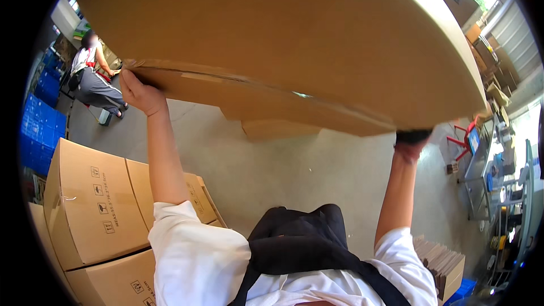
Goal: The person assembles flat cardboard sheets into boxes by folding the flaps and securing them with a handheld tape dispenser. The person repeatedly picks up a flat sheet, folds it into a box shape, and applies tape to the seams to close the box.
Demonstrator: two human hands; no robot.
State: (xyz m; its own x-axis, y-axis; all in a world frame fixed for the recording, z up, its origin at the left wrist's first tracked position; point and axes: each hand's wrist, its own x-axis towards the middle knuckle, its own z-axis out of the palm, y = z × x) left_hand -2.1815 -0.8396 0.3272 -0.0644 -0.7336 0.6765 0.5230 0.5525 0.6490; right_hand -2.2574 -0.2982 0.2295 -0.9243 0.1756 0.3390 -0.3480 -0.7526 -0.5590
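I see the big cardboard carton (283,34) up before the white-sleeved person (198,243), its long side running left to right between 2 hands, the left hand (143,95) clasping its left corner, the right hand (413,143) at its lower right edge, fingers too hidden to tell.

The big carton (283,34) is smooth, matt brown cardboard with a glossy glint at its seam (302,94), and the stacked cartons (85,215) share that dull finish. The white shirt (198,252) and black apron (309,255) are matt cloth, while the blue crates (42,127) look like plastic with a light sheen. The grey floor (272,175) looks smooth, the cardboard pile (450,280) rough-edged.
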